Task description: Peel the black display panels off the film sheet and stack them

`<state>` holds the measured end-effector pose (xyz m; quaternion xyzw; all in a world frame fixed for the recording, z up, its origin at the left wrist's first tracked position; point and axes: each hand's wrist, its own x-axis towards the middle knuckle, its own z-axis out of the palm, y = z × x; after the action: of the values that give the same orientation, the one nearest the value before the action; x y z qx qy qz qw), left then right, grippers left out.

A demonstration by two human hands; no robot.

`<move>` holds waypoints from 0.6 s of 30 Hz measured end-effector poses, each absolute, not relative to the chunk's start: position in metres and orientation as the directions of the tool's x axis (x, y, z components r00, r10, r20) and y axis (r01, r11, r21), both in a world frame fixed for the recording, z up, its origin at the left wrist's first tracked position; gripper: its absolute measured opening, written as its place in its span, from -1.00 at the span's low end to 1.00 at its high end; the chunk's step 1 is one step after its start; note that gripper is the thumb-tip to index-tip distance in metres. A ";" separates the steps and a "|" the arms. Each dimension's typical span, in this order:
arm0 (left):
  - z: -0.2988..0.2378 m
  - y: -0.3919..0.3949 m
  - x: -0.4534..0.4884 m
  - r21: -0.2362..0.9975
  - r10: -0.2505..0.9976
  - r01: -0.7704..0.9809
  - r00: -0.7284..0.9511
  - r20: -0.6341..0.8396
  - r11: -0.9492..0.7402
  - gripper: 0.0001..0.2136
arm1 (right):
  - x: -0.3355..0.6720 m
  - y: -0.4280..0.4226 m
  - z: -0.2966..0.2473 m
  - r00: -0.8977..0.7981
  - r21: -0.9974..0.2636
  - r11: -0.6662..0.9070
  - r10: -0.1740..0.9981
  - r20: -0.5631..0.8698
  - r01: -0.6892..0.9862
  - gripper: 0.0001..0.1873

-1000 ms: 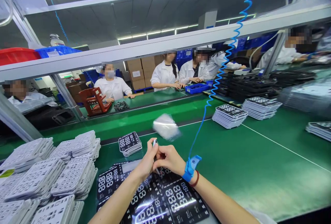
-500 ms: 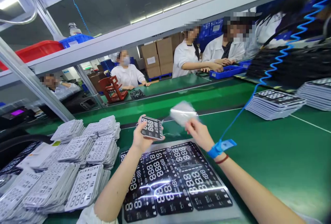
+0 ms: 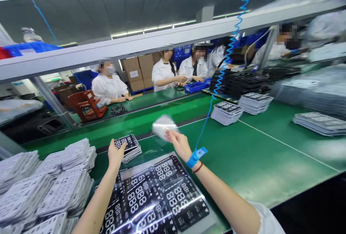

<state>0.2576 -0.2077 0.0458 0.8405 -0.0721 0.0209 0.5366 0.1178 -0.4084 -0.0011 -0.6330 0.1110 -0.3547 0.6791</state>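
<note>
My left hand [image 3: 115, 154] grips a black-faced display panel [image 3: 127, 142] with white digit segments, at the top of a small stack of white-edged panels [image 3: 133, 154]. My right hand [image 3: 178, 143] pinches a thin, whitish translucent film [image 3: 163, 126] by its near edge, raised over the bench and apart from the panel. A blue wrist strap [image 3: 196, 157] with a coiled cord circles the right wrist. Below both hands lies a glossy sheet of black digit overlays [image 3: 159, 198] on a pale backing. White digit frames [image 3: 66, 187] are stacked to my left.
Finished-looking panel stacks [image 3: 226, 114] stand on the green bench [image 3: 259, 158] to the right, with more beside them. A blue coiled cord [image 3: 223, 64] hangs down to the wrist. Across the bench, several people in white coats work near a blue tray [image 3: 196, 87]. A rail [image 3: 108, 46] crosses overhead.
The view has swung right. My left hand has brought its panel down from mid-air onto a small stack by the overlay sheet. My right hand still holds the film.
</note>
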 end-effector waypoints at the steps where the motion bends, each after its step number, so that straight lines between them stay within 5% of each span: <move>1: 0.047 -0.208 0.259 0.869 -0.096 -0.151 0.988 0.119 -0.471 -0.36 | 0.118 -0.408 -0.001 0.725 -0.938 -0.047 -0.621 0.298 0.345 -0.43; 9: 0.065 -0.212 0.230 0.687 -0.107 -0.219 0.973 0.203 -0.693 -0.33 | 0.118 -0.417 -0.002 0.785 -0.939 0.077 -0.575 0.232 0.334 -0.57; 13: 0.063 -0.189 0.189 0.532 -0.439 -0.524 0.851 0.289 -0.665 -0.39 | 0.118 -0.422 -0.004 0.760 -0.938 0.080 -0.610 0.222 0.337 -0.61; 16: 0.054 -0.160 0.157 0.476 -0.695 -0.643 0.714 0.086 -0.601 -0.38 | 0.116 -0.426 -0.007 0.726 -0.944 0.047 -0.652 0.218 0.327 -0.60; 18: 0.050 -0.142 0.140 0.448 -0.755 -0.648 0.647 -0.103 -0.616 -0.32 | 0.116 -0.430 -0.007 0.683 -0.950 0.008 -0.697 0.218 0.311 -0.57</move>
<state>0.1398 -0.1417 0.0496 0.8876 -0.3951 -0.1421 0.1892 0.1155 -0.4299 -0.0072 -0.6028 0.1604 -0.3645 0.6914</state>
